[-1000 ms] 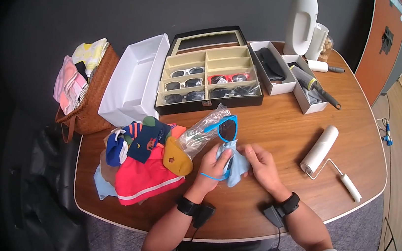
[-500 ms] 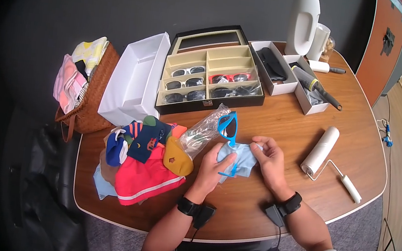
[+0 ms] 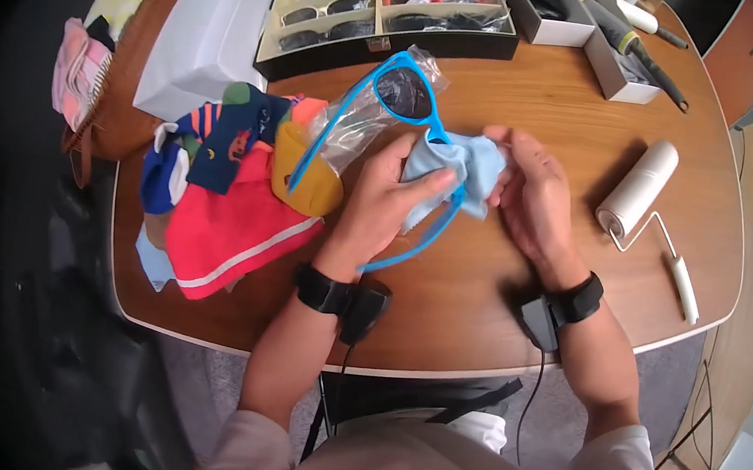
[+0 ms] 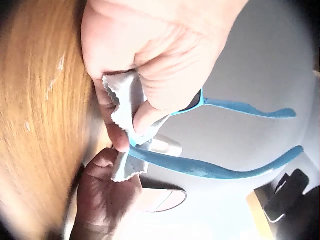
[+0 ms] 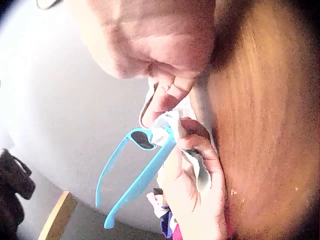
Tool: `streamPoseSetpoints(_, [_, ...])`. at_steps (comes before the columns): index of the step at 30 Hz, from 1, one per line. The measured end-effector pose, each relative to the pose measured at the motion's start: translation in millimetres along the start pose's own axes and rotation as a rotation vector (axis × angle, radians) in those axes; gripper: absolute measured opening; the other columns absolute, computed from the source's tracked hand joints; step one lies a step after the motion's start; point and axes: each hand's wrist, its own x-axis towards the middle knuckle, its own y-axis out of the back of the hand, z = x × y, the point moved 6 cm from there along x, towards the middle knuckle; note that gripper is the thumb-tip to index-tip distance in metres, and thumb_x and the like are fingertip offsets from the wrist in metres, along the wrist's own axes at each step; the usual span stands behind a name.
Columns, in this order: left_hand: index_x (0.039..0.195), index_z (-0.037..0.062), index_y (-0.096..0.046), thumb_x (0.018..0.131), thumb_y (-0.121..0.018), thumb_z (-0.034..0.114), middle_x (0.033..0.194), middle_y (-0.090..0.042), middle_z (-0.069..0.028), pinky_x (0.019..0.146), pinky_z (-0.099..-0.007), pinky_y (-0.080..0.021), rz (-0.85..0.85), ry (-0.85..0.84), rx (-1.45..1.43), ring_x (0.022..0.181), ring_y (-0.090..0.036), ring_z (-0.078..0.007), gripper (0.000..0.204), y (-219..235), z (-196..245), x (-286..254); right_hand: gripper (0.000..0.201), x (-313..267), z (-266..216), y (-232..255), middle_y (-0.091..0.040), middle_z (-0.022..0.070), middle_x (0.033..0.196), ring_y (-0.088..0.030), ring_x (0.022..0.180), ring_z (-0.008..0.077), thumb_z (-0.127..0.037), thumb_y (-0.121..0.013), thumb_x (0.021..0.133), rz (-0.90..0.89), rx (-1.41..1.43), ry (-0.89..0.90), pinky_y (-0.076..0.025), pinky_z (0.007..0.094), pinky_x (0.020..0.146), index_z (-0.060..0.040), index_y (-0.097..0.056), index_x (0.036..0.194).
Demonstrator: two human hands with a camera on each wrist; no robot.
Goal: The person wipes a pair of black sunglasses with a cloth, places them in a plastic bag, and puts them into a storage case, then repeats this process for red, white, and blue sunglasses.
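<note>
Bright blue sunglasses (image 3: 432, 118) with dark lenses are held above the table, both temple arms unfolded toward the person. A light blue cleaning cloth (image 3: 473, 158) wraps the lens on the right side; the other lens is uncovered. My left hand (image 3: 379, 194) grips the wrapped end, its thumb pressing the cloth. On the opposite side, my right hand (image 3: 537, 196) pinches the cloth with curled fingers. In the left wrist view, the zigzag-edged cloth (image 4: 131, 90) lies under the thumb. The right wrist view shows the fingers of both hands meeting at the cloth (image 5: 167, 120).
Clear plastic wrapping (image 3: 361, 126) and a heap of socks and clothing (image 3: 239, 219) lie to the left. An eyewear case (image 3: 389, 44) with several sunglasses stands behind, near a white box (image 3: 208, 39). A lint roller (image 3: 639, 186) lies right; a basket (image 3: 135, 68) stands far left.
The head view has tilted down and closer. The sunglasses have turned, their temple arms now spread toward the person. The right hand has shifted along the cloth; the left hand keeps its grip.
</note>
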Motion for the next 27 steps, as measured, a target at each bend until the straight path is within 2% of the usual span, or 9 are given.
streamPoseSetpoints(3, [0.11, 0.0, -0.061, 0.092, -0.066, 0.009, 0.097, -0.066, -0.0034, 0.07, -0.024, -0.055, 0.002, -0.045, -0.004, 0.086, -0.062, -0.0081, 0.021, 1, -1, 3, 0.026, 0, 10, -4, -0.066, 0.0076, 0.08, -0.062, 0.058, 0.012, -0.017, -0.051, 0.101, -0.099, -0.136, -0.13, -0.048, 0.0219, 0.052, 0.0053, -0.057, 0.113])
streamPoseSetpoints(4, [0.111, 0.0003, -0.061, 0.092, -0.065, 0.01, 0.097, -0.066, -0.0033, 0.067, -0.0232, -0.055, 0.005, -0.037, -0.028, 0.083, -0.063, -0.0078, 0.021, 1, -3, 4, 0.024, -2, 9, -10, -0.065, 0.0061, 0.076, -0.058, 0.054, 0.0097, -0.017, -0.052, 0.101, -0.035, -0.208, -0.135, -0.044, 0.0201, 0.048, 0.0043, -0.058, 0.111])
streamPoseSetpoints(7, [0.108, 0.0002, -0.06, 0.095, -0.062, 0.013, 0.093, -0.066, -0.0037, 0.06, -0.0227, -0.054, 0.029, -0.038, 0.057, 0.074, -0.063, -0.008, 0.019, -1, 2, 2, 0.024, -1, 9, -9, -0.063, 0.0037, 0.071, -0.053, 0.05, 0.0079, -0.019, -0.055, 0.1, -0.047, -0.302, -0.075, -0.04, 0.0191, 0.045, 0.003, -0.061, 0.108])
streamPoseSetpoints(10, [0.105, 0.0013, -0.057, 0.098, -0.057, 0.017, 0.084, -0.064, -0.0034, 0.05, -0.0223, -0.049, 0.026, 0.049, 0.091, 0.061, -0.061, -0.0079, 0.017, 2, -5, 0, 0.025, 1, 9, -9, -0.061, 0.0018, 0.068, -0.051, 0.05, 0.0063, -0.022, -0.057, 0.1, 0.029, -0.196, -0.14, -0.037, 0.019, 0.044, 0.0017, -0.064, 0.106])
streamPoseSetpoints(13, [0.104, 0.0027, -0.055, 0.1, -0.053, 0.019, 0.078, -0.061, -0.0034, 0.042, -0.0222, -0.044, 0.041, 0.069, 0.048, 0.051, -0.056, -0.0077, 0.017, 2, -1, -1, 0.026, 5, 11, -4, -0.061, 0.0012, 0.069, -0.051, 0.051, 0.0056, -0.023, -0.057, 0.1, 0.003, -0.168, -0.063, -0.036, 0.0188, 0.045, 0.0013, -0.065, 0.105])
streamPoseSetpoints(14, [0.103, 0.0033, -0.053, 0.101, -0.052, 0.02, 0.076, -0.059, -0.0034, 0.041, -0.0217, -0.041, 0.06, 0.042, 0.012, 0.049, -0.054, -0.0073, 0.017, 3, -5, 1, 0.026, 6, 11, -3, -0.063, 0.0016, 0.072, -0.054, 0.054, 0.0055, -0.022, -0.056, 0.1, -0.016, -0.168, -0.057, -0.04, 0.0179, 0.047, 0.0015, -0.065, 0.107])
streamPoseSetpoints(20, [0.103, 0.0027, -0.052, 0.1, -0.053, 0.015, 0.076, -0.059, -0.0031, 0.04, -0.022, -0.038, 0.114, 0.071, 0.032, 0.05, -0.054, -0.0073, 0.013, 2, -1, 1, 0.023, 9, 13, -1, -0.068, 0.0065, 0.085, -0.06, 0.062, 0.0087, -0.014, -0.058, 0.098, -0.028, -0.08, -0.058, -0.05, 0.0184, 0.056, 0.0038, -0.063, 0.111])
streamPoseSetpoints(23, [0.104, 0.0022, -0.052, 0.098, -0.055, 0.01, 0.076, -0.06, -0.003, 0.041, -0.0214, -0.038, 0.122, -0.011, 0.105, 0.051, -0.054, -0.0068, 0.01, 2, 0, 3, 0.023, 8, 10, -7, -0.069, 0.0096, 0.09, -0.065, 0.069, 0.0126, -0.012, -0.057, 0.098, -0.119, -0.052, -0.095, -0.052, 0.0198, 0.058, 0.005, -0.061, 0.114])
streamPoseSetpoints(27, [0.102, 0.0015, -0.054, 0.094, -0.06, 0.008, 0.076, -0.061, -0.0032, 0.042, -0.0215, -0.039, 0.121, 0.004, 0.05, 0.052, -0.054, -0.0065, 0.012, 1, -1, 3, 0.023, 6, 11, -13, -0.07, 0.0112, 0.093, -0.068, 0.072, 0.0152, -0.01, -0.057, 0.098, -0.16, -0.067, -0.192, -0.054, 0.021, 0.059, 0.0057, -0.06, 0.115])
